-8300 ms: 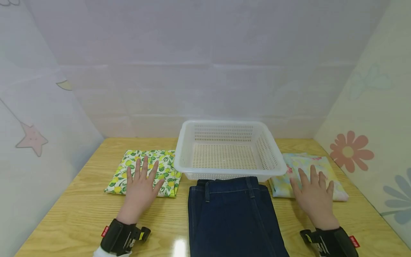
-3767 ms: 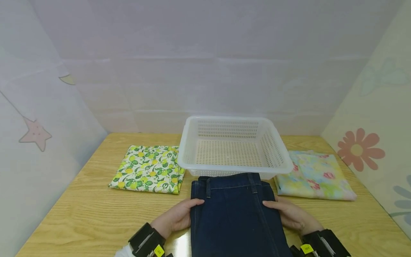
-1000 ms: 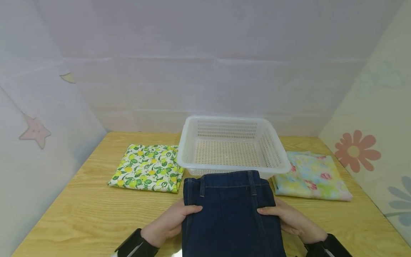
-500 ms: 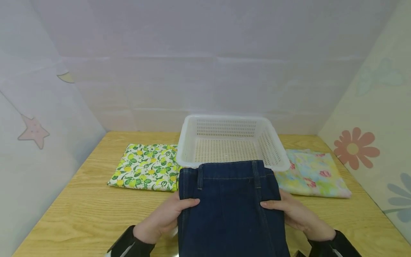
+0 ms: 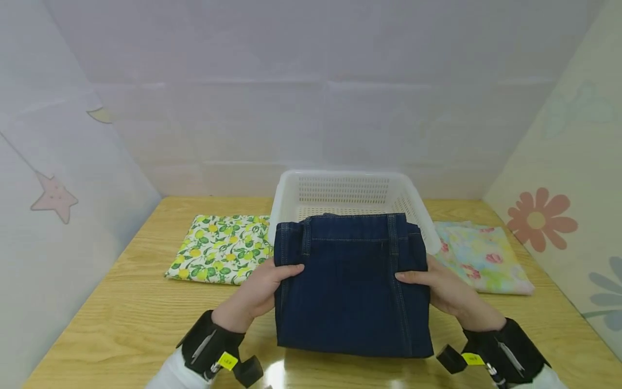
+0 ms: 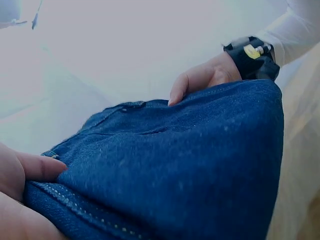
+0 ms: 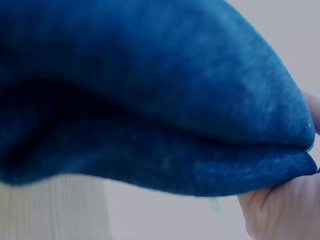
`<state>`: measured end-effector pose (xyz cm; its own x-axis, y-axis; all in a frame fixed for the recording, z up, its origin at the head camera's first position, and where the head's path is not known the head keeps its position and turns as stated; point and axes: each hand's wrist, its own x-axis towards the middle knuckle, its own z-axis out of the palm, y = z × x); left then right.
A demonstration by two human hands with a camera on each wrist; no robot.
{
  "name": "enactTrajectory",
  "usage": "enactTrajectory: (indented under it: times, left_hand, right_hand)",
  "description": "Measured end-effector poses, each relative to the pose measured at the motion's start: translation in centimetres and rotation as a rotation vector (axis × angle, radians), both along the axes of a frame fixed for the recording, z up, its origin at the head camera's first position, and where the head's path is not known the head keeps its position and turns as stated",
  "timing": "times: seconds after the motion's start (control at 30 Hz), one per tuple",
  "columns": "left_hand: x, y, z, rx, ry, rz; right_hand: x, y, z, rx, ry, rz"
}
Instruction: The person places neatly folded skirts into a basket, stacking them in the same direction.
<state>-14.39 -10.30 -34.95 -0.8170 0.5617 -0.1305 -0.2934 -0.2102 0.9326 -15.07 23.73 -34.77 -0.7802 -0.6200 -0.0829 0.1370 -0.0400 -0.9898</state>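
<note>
Folded dark blue jeans, waistband away from me, are held up off the table between both hands. My left hand grips their left edge, thumb on top and fingers hidden beneath. On the opposite edge, my right hand holds on the same way. The waistband overlaps the front of a white plastic basket in the head view. In the left wrist view the denim spans between the two hands. Seen from the right wrist, the folded layers bulge, with the fingers below their edge.
A folded lemon-print cloth lies left of the basket. To its right is a folded pastel floral cloth. The wooden table is bounded by pale walls at the back and both sides.
Earlier both hands lay flat over the two cloths; then they took the jeans by the sides. Over the last second the jeans have risen and moved forward, now covering the basket's front rim.
</note>
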Motion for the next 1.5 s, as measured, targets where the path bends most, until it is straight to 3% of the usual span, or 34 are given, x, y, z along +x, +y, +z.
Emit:
enactTrajectory:
  times: [0.27, 0.43, 0.8, 0.97, 1.1, 1.3, 1.5]
  left_hand:
    - [-2.0, 0.1, 0.3, -0.041, 0.030, 0.040]
    - [-2.9, 0.6, 1.1, -0.072, 0.063, 0.072]
    - [-4.7, 1.2, 4.0, -0.199, 0.162, 0.194]
    - [-5.4, 1.6, 5.3, -0.235, 0.247, 0.266]
    - [-5.9, 2.0, 6.1, -0.252, 0.300, 0.339]
    - [-6.8, 2.5, 6.5, -0.213, 0.312, 0.409]
    - [-7.8, 2.8, 6.2, -0.252, 0.356, 0.423]
  right_hand:
    - [-1.7, -0.7, 0.4, -0.010, 0.012, -0.066]
    - [-2.4, -0.7, 1.2, 0.002, 0.033, -0.118]
    - [-4.0, -1.3, 4.0, 0.152, 0.202, -0.289]
    - [-5.1, -1.8, 6.0, 0.170, 0.304, -0.364]
    - [-5.8, -2.4, 7.3, 0.248, 0.353, -0.450]
    - [-6.5, -3.2, 8.3, 0.295, 0.371, -0.532]
    - [-7.1, -3.3, 7.7, 0.249, 0.431, -0.585]
